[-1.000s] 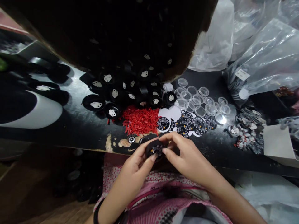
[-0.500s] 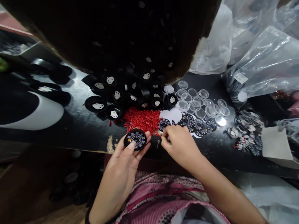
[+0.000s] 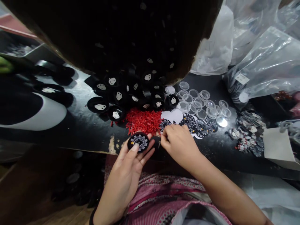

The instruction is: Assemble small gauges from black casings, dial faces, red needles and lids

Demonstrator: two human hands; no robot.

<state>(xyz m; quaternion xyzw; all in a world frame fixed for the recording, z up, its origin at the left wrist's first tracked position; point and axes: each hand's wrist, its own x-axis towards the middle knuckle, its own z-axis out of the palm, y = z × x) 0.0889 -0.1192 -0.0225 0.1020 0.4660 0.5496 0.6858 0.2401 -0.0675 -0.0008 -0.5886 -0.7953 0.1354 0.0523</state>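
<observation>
My left hand [image 3: 131, 162] holds a round black gauge with a numbered dial face [image 3: 142, 142], thumb on top and fingers beneath. The dial carries white markings and a small orange patch. My right hand [image 3: 179, 140] is closed in a pinch just right of it, low over the table. What its fingertips hold, if anything, is hidden. Close to those fingertips lies the right edge of a heap of red needle-like pointers [image 3: 142, 121]. Loose black printed dials [image 3: 200, 125] and white discs [image 3: 177, 115] lie just beyond my right hand.
Many black gauge bodies [image 3: 118, 95] with whitish plates are piled behind the red heap, under a large dark container [image 3: 140, 34]. Clear round covers [image 3: 193, 100] lie right of them. Further right are mixed small parts [image 3: 252, 132], an open carton [image 3: 278, 147] and plastic bags [image 3: 269, 62].
My left hand has shifted slightly right with the gauge, nearer my right hand. My right hand stays in a pinch at about the same place.
</observation>
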